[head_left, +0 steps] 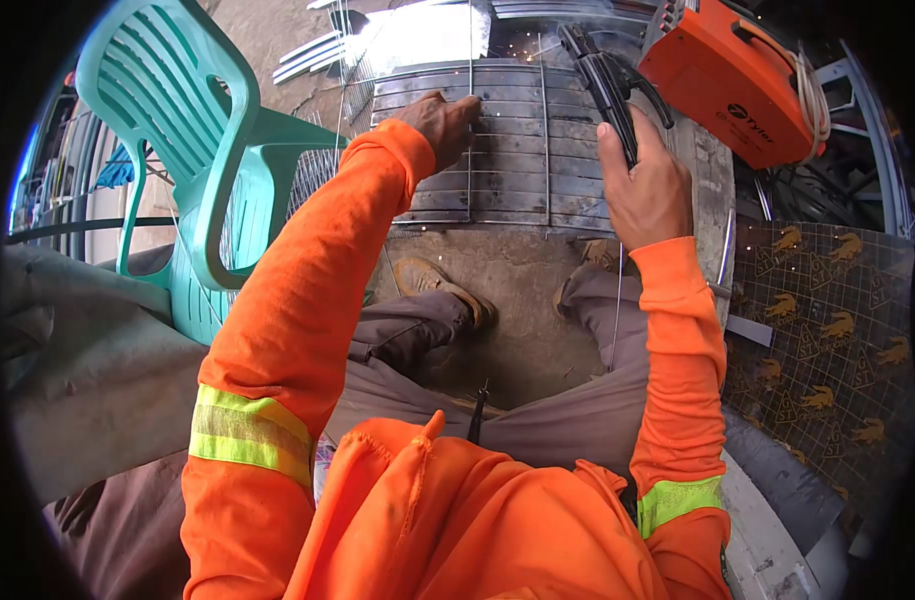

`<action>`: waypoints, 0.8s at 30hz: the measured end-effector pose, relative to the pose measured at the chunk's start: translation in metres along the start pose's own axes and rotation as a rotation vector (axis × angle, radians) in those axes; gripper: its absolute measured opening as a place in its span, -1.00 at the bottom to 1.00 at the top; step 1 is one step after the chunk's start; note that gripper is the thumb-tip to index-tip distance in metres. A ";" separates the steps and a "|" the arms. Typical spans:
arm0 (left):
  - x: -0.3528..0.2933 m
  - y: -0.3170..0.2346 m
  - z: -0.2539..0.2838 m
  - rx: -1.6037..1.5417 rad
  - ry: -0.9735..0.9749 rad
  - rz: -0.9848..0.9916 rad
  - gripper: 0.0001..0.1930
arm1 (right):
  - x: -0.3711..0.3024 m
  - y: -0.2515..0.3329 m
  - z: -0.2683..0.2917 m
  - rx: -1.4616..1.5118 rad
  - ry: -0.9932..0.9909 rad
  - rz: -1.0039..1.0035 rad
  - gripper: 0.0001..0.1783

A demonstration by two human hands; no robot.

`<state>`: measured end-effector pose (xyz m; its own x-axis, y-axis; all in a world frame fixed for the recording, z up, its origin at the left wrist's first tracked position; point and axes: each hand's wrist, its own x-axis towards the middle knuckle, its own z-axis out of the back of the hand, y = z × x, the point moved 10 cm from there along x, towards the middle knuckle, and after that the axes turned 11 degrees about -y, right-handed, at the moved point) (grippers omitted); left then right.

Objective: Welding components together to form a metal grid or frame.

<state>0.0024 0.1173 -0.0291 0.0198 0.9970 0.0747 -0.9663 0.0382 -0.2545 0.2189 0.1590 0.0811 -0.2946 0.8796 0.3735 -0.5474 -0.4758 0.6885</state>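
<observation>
My left hand (444, 124) presses its fingertips on a thin steel rod (471, 100) that lies across a grid of flat metal bars (523, 150). My right hand (646, 185) grips a black welding electrode holder (604, 80), its tip raised toward the far edge of the grid where bright sparks (523, 45) show. Both arms wear orange sleeves with yellow reflective bands. I sit with my knees apart, and my boots (440, 283) rest on the concrete just below the grid.
An orange welding machine (728, 75) with a coiled cable stands at the upper right. A teal plastic chair (193, 150) is at the left. A patterned dark sheet (828, 320) lies to the right. More metal strips (313, 55) lie behind the grid.
</observation>
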 end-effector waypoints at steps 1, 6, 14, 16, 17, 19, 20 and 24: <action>-0.001 -0.001 0.001 0.035 -0.016 -0.002 -0.70 | -0.001 -0.002 -0.002 -0.027 0.033 -0.028 -0.52; -0.024 -0.034 0.007 0.486 -0.212 -0.568 -0.64 | -0.006 -0.010 -0.009 0.027 0.001 -0.018 -0.55; -0.002 -0.001 -0.002 0.096 0.029 -0.012 -0.48 | -0.003 -0.010 -0.007 -0.023 0.004 0.017 -0.50; -0.003 -0.001 0.001 0.163 -0.018 -0.040 -0.49 | -0.002 -0.009 -0.007 -0.019 0.009 0.012 -0.52; -0.005 0.000 -0.001 0.164 -0.017 -0.039 -0.49 | -0.002 -0.008 -0.006 -0.017 0.012 0.008 -0.54; -0.009 -0.004 0.011 0.143 -0.149 -0.050 -0.56 | -0.002 -0.006 -0.006 0.015 0.031 -0.052 -0.57; -0.003 0.004 0.000 0.022 -0.005 -0.005 -0.66 | -0.003 -0.008 -0.008 0.047 0.049 -0.111 -0.60; -0.002 0.002 0.002 0.018 -0.035 -0.007 -0.73 | -0.008 -0.018 -0.012 0.201 -0.014 -0.162 -0.60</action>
<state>0.0002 0.1156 -0.0277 0.0181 0.9938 0.1098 -0.9705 0.0439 -0.2369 0.2218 0.1606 0.0581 -0.2039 0.9449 0.2562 -0.4195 -0.3208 0.8492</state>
